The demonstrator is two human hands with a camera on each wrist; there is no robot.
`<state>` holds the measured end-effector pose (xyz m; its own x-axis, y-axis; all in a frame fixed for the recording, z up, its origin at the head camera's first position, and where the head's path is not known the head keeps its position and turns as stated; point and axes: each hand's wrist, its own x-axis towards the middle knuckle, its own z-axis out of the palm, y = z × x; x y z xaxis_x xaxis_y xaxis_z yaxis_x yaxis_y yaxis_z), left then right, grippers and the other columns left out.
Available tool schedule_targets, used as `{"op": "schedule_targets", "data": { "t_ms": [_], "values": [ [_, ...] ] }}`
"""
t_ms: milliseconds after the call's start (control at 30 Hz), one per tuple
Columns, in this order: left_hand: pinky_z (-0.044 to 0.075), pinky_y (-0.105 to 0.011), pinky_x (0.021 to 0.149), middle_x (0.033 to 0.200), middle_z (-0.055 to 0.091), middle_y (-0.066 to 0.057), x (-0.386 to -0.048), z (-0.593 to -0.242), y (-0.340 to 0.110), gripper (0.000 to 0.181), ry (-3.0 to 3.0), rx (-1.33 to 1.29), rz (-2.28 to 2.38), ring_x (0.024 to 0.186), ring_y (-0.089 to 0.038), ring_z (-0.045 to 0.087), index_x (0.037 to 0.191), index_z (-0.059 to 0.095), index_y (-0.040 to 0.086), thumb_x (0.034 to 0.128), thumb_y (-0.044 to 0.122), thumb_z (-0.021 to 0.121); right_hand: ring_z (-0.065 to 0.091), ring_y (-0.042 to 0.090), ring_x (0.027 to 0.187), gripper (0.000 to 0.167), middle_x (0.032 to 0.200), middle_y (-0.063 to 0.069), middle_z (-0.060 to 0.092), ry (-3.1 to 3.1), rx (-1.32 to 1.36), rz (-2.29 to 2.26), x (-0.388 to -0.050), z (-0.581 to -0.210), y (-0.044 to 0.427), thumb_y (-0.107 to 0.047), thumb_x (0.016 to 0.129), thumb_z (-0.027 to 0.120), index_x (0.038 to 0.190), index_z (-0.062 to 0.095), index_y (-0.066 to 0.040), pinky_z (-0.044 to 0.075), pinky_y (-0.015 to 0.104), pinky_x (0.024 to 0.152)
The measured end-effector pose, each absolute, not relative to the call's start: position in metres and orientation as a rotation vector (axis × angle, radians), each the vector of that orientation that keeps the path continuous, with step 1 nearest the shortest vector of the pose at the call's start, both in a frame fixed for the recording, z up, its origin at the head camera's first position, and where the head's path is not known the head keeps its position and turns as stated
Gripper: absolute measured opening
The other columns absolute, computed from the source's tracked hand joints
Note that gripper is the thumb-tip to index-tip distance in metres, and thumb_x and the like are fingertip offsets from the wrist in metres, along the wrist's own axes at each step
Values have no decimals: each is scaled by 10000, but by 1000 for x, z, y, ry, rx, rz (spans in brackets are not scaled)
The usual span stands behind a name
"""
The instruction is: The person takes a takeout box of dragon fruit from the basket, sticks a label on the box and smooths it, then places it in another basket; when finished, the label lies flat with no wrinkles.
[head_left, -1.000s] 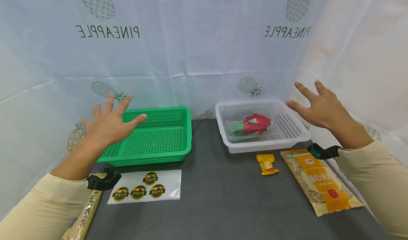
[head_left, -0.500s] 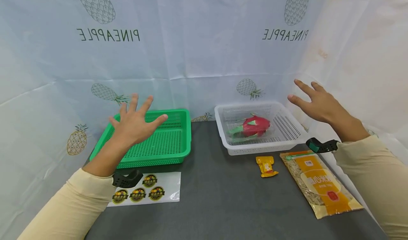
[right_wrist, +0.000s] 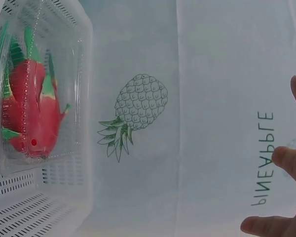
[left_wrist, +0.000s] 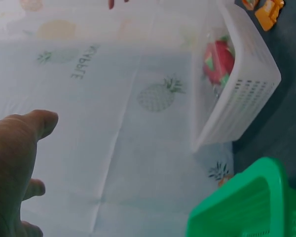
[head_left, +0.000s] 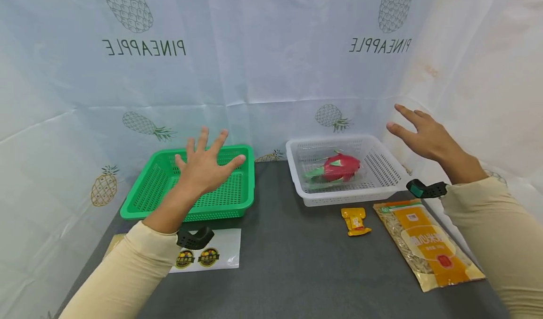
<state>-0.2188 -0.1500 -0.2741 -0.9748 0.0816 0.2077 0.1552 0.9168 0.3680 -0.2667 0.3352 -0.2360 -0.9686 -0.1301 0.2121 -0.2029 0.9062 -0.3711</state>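
Observation:
With fingers spread, my left hand [head_left: 203,168] hovers over the green plastic basket [head_left: 248,199] and hides part of it. My right hand [head_left: 428,137] is held in the air at the right, its fingers extended and nothing in them. Nearest to it stands the white slotted basket [head_left: 335,199]. In that basket a red dragon fruit [head_left: 345,166] with green scales lies inside a clear plastic box [right_wrist: 64,123]. The left wrist view has the left thumb and fingers [left_wrist: 15,158] apart from everything. Both baskets show there too.
A white sheet of round fruit stickers [head_left: 229,248] lies before the green basket, partly behind the left wrist. A small yellow packet [head_left: 355,221] and a larger orange bag [head_left: 428,243] lie at the right. Pineapple-print cloth [head_left: 271,64] hangs behind. A tan package [head_left: 113,242] shows beside the left sleeve.
My left hand has moved to the right across the green basket, uncovering its left side and covering more of the sticker sheet. The right hand has barely shifted.

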Motion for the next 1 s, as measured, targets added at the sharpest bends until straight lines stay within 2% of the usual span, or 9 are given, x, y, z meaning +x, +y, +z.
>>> {"op": "schedule_targets", "data": {
  "t_ms": [300, 567, 1000],
  "values": [
    [48, -739, 983, 1603, -65, -95, -225, -290, -126, 872, -2880, -207, -613, 1407, -464, -21, 1562, 155, 325, 853, 775, 391, 78, 531, 1371, 708, 1552, 268, 113, -2831, 268, 686, -274, -242, 342, -507, 993, 378, 1568, 124, -181, 77, 752, 968],
    [103, -714, 1000, 1606, -48, -82, -229, -302, -106, 842, -2882, -240, -661, 1413, -448, 12, 1558, 183, 323, 868, 740, 427, 81, 562, 1353, 713, 1538, 304, 94, -2886, 240, 688, -284, -251, 346, -512, 996, 345, 1566, 84, -172, 94, 759, 956],
    [108, -700, 1011, 1608, 10, -73, -235, -327, -85, 824, -2847, -290, -757, 1420, -420, 37, 1553, 213, 323, 871, 738, 422, 91, 598, 1328, 729, 1528, 330, 76, -2935, 217, 733, -295, -263, 350, -541, 991, 334, 1567, 52, -194, 108, 775, 931]
  ]
}}
